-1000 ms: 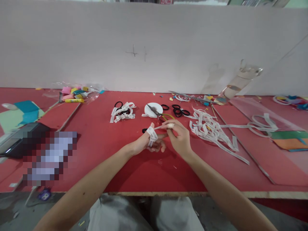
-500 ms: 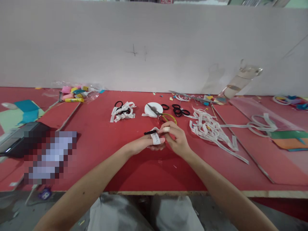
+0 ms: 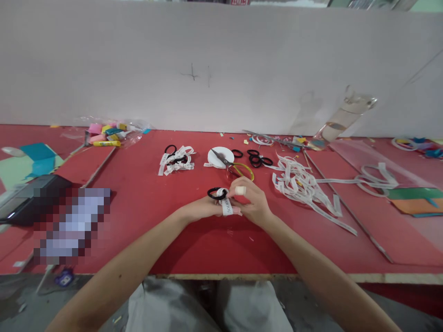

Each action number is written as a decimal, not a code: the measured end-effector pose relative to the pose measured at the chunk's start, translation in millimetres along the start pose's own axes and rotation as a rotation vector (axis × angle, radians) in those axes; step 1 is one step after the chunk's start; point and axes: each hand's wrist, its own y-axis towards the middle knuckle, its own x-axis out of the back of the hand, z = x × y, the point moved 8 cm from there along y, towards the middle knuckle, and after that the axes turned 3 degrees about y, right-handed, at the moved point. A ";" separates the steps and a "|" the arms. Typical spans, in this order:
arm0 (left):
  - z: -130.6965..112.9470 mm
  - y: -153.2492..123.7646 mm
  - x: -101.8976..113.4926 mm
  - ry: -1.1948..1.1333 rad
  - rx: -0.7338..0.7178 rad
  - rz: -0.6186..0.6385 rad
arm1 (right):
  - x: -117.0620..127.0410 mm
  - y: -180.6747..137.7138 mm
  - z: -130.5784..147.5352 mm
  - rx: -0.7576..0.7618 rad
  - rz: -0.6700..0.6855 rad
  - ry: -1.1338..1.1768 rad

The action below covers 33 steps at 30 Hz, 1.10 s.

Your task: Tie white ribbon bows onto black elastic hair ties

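Observation:
Both hands meet above the middle of the red table near its front. My left hand (image 3: 207,207) is closed round a black hair tie (image 3: 217,193) and a white printed ribbon (image 3: 226,207), which wraps over the fingers. With fingertips pinched at the ribbon beside the hair tie, my right hand (image 3: 252,198) is closed too; a pale band wraps one of its fingers. Just beyond the hands lie scissors (image 3: 245,171) with yellow-and-red handles, blades resting on a white ribbon spool (image 3: 225,152). The fingertips partly hide one another.
Several black hair ties (image 3: 256,159) lie right of the spool. Hair ties with ribbons attached (image 3: 178,159) lie left of it. A tangle of white ribbon (image 3: 299,182) spreads to the right. A tilted clear bottle (image 3: 341,122) leans at the back; a blurred-out phone (image 3: 78,221) lies left.
The black hair tie has turned from edge-on to showing its open ring. The ribbon end has shifted slightly down and right, and both hands have rotated a little.

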 end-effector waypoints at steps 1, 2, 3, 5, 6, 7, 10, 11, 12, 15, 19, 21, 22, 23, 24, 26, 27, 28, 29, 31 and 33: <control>0.5 -0.4 -0.1 0.017 0.012 -0.004 | -1.3 -0.4 2.7 0.030 0.016 -0.019; 0.6 -0.6 -0.7 0.030 0.016 -0.003 | -2.7 -0.8 5.4 0.059 0.032 -0.037; 0.4 -0.7 -1.4 0.035 0.014 -0.002 | -3.7 -1.2 7.3 0.079 0.041 -0.052; 0.0 -0.4 -2.3 0.026 0.004 -0.002 | -3.6 -1.6 8.5 0.083 0.028 -0.077; 0.1 0.0 -2.5 0.014 0.002 -0.004 | -2.9 -1.7 7.9 0.072 0.014 -0.092; 0.5 0.5 -2.5 0.005 0.000 -0.006 | -2.1 -1.7 6.6 0.053 -0.001 -0.111; -1.4 2.6 -3.1 0.009 -0.038 0.006 | -1.0 -1.7 -0.4 -0.042 -0.017 -0.169; -3.2 3.2 -3.1 0.018 -0.060 0.010 | -1.3 -1.8 -3.0 -0.075 -0.008 -0.181; -4.9 3.5 -3.0 0.028 -0.078 0.014 | -2.0 -1.8 -5.3 -0.104 0.006 -0.185; -7.5 3.0 -1.5 0.083 -0.075 0.020 | -3.5 -2.0 -9.5 -0.154 0.039 -0.178; -13.9 -0.9 1.7 0.254 -0.091 0.036 | -5.7 -2.3 -6.6 -0.117 0.066 -0.188; -15.1 -2.6 0.9 0.317 -0.089 0.064 | -7.9 -3.1 -6.2 -0.112 0.094 -0.201; -13.9 -3.2 -1.8 0.313 -0.071 0.100 | -8.8 -3.5 -7.1 -0.123 0.108 -0.204; -12.0 -3.9 -6.2 0.291 -0.046 0.150 | -9.4 -3.9 -8.5 -0.139 0.121 -0.203; -10.4 -4.6 -11.2 0.257 -0.023 0.199 | -9.6 -4.2 -9.9 -0.156 0.132 -0.197; -10.7 -5.1 -19.4 0.176 -0.007 0.254 | -9.6 -4.1 -12.0 -0.178 0.152 -0.172; -12.5 -4.7 -21.0 0.141 -0.017 0.247 | -9.8 -3.9 -12.4 -0.181 0.163 -0.155; -14.8 -4.1 -21.8 0.110 -0.032 0.235 | -9.7 -3.5 -12.8 -0.185 0.173 -0.139; -16.8 -3.6 -22.4 0.076 -0.049 0.227 | -9.8 -3.1 -13.5 -0.193 0.183 -0.125; -18.4 -3.5 -23.4 -0.002 -0.062 0.235 | -9.8 -2.7 -16.3 -0.225 0.197 -0.110; -16.3 -4.0 -22.3 -0.047 -0.045 0.242 | -9.8 -2.7 -19.4 -0.257 0.205 -0.112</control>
